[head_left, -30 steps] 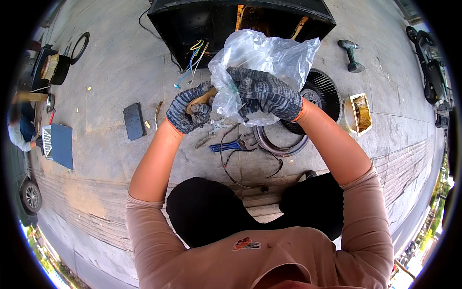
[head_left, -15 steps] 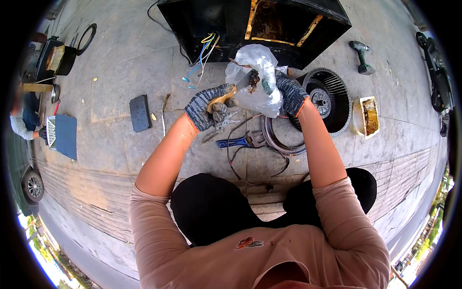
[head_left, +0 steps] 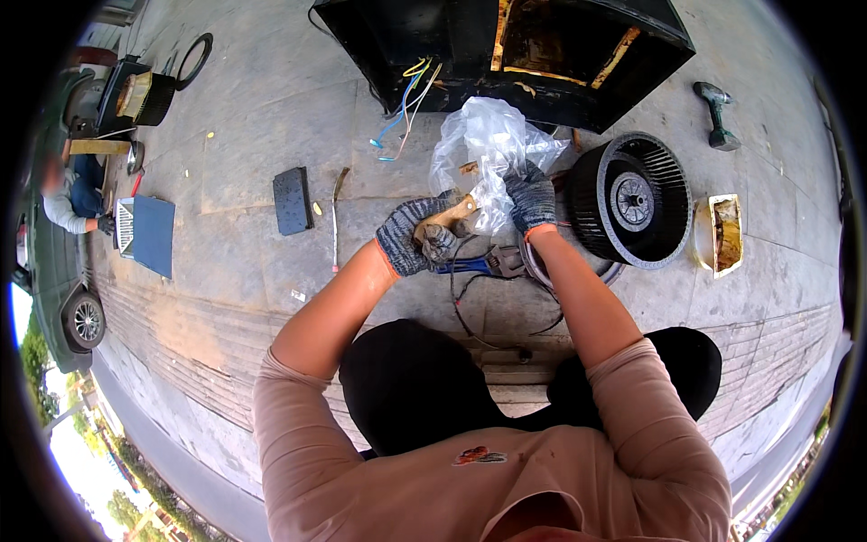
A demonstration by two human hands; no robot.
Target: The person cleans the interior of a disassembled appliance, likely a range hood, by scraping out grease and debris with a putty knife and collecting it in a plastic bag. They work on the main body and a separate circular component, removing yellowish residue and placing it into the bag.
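Observation:
My left hand (head_left: 408, 238), in a dark knitted glove, is closed around the wooden handle of a scraper (head_left: 454, 215). The scraper's front end is at the clear plastic bag (head_left: 479, 144), and its blade is mostly hidden by the plastic. A brownish scrap (head_left: 468, 168) shows at the bag's left part. My right hand (head_left: 531, 197), gloved alike, grips the crumpled bag from its right side. Below the hands, on the paving, lie a blue-handled adjustable wrench (head_left: 479, 265) and a thin dark cable (head_left: 459, 303). A metal ring (head_left: 607, 275) is partly behind my right forearm.
A black metal housing (head_left: 433, 88) with loose wires (head_left: 411, 104) stands ahead. To the right are a black blower wheel (head_left: 673, 212), a grimy cup (head_left: 703, 237) and a cordless drill (head_left: 716, 117). A dark block (head_left: 292, 200) lies left. Far left, a person (head_left: 68, 203) works by a car (head_left: 54, 298).
The scraper has moved to the bag, and its blade and dark grime, visible before, are now mostly covered. My right hand has shifted lower on the bag. The whole view has shifted slightly.

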